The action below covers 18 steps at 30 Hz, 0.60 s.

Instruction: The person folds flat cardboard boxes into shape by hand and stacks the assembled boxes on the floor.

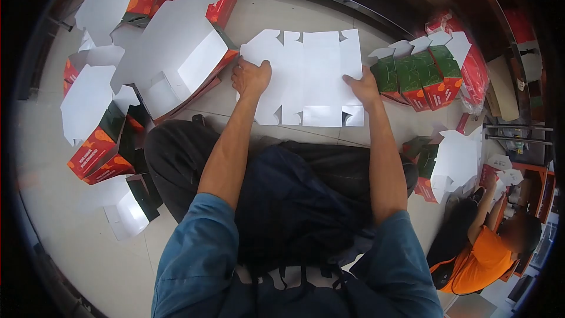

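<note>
A flat, unfolded cardboard box blank (pixel 322 76) lies white side up in front of my crossed legs, with cut tabs along its far and near edges. My left hand (pixel 253 78) grips its left edge, thumb on top and fingers curled at the rim. At the right edge my right hand (pixel 362 87) holds it, thumb on the white face; its other fingers are mostly hidden. The blank looks almost flat. Whether it touches the floor I cannot tell.
Several open red and green boxes (pixel 170 65) stand at the left. A row of folded boxes (pixel 418 79) is at the right, with another open box (pixel 453 162) nearer. A person in orange (pixel 482 259) sits at the lower right. Dark furniture (pixel 388 0) borders the far side.
</note>
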Each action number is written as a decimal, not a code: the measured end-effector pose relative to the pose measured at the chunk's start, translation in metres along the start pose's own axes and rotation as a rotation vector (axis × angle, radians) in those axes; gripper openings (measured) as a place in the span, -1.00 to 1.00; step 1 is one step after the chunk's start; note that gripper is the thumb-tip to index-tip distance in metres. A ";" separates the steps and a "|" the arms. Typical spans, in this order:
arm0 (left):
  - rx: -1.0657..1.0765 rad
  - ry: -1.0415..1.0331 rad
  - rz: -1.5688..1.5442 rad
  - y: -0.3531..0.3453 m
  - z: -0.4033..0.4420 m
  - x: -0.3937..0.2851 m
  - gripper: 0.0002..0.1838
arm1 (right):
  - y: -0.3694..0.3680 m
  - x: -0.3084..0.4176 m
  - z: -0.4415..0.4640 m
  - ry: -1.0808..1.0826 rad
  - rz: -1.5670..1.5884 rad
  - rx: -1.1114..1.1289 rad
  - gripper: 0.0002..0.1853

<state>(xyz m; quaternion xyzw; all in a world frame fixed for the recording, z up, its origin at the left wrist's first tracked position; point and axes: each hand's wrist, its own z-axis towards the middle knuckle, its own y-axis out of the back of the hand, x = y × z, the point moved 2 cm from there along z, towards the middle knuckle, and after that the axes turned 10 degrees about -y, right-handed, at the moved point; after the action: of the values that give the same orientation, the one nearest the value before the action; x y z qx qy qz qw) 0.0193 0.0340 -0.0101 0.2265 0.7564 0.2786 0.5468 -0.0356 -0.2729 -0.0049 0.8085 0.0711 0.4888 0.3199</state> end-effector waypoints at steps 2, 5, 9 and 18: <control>-0.017 0.030 -0.007 -0.002 0.004 0.006 -0.09 | 0.008 0.019 -0.014 0.040 0.134 0.120 -0.52; -0.063 0.058 -0.038 -0.001 0.006 0.009 -0.08 | 0.025 0.053 -0.035 0.049 0.389 0.224 -0.55; -0.087 0.097 -0.246 0.002 0.016 0.011 -0.11 | 0.057 0.082 -0.060 0.121 0.586 0.254 -0.48; -0.037 -0.028 -0.256 -0.008 0.023 0.020 -0.36 | 0.019 -0.024 0.019 -0.010 0.067 0.071 -0.64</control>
<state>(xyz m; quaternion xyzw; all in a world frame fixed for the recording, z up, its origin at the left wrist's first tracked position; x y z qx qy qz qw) 0.0353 0.0450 -0.0352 0.1220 0.7661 0.2172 0.5925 -0.0359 -0.3061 -0.0174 0.8238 0.0595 0.4923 0.2748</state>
